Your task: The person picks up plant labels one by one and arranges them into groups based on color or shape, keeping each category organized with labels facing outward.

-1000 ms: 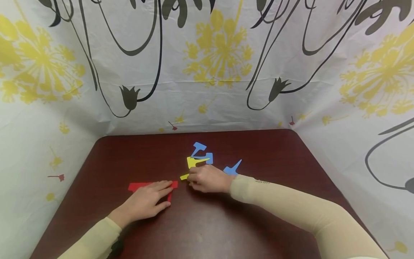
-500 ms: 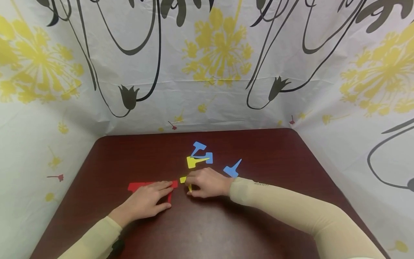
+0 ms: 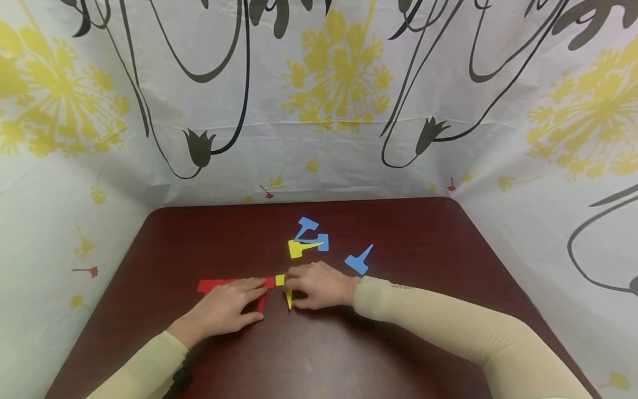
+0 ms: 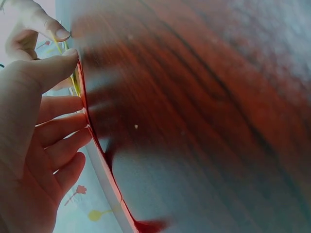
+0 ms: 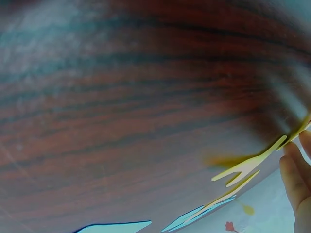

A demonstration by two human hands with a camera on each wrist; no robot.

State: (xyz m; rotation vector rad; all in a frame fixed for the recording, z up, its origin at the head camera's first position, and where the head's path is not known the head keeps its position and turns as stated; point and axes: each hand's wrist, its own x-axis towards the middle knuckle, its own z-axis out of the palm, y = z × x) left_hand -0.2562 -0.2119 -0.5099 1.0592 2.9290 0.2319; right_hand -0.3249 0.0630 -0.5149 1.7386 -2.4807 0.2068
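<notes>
My left hand (image 3: 226, 310) rests with fairly straight fingers on a row of red T-shaped plant labels (image 3: 209, 285). One red stem shows between its thumb and index finger; the hand covers much of the row. Just right of the row, my right hand (image 3: 319, 285) holds a yellow plant label (image 3: 280, 280) between thumb and fingers, low at the table. That label's stem points toward me, and its head lies close to the red row's end. In the right wrist view, the right fingers (image 5: 294, 174) are at the yellow label's edge.
Beyond the right hand another yellow label (image 3: 295, 249) overlaps a blue label (image 3: 323, 243), with a second blue label (image 3: 308, 224) behind. A separate blue label (image 3: 356, 264) lies farther right. All lie on the dark red-brown table (image 3: 399, 233), enclosed by patterned white cloth (image 3: 319, 166).
My right hand has come slightly toward me, turning the yellow label so its stem points at me and its head sits nearer the red row. The left hand has stayed put.
</notes>
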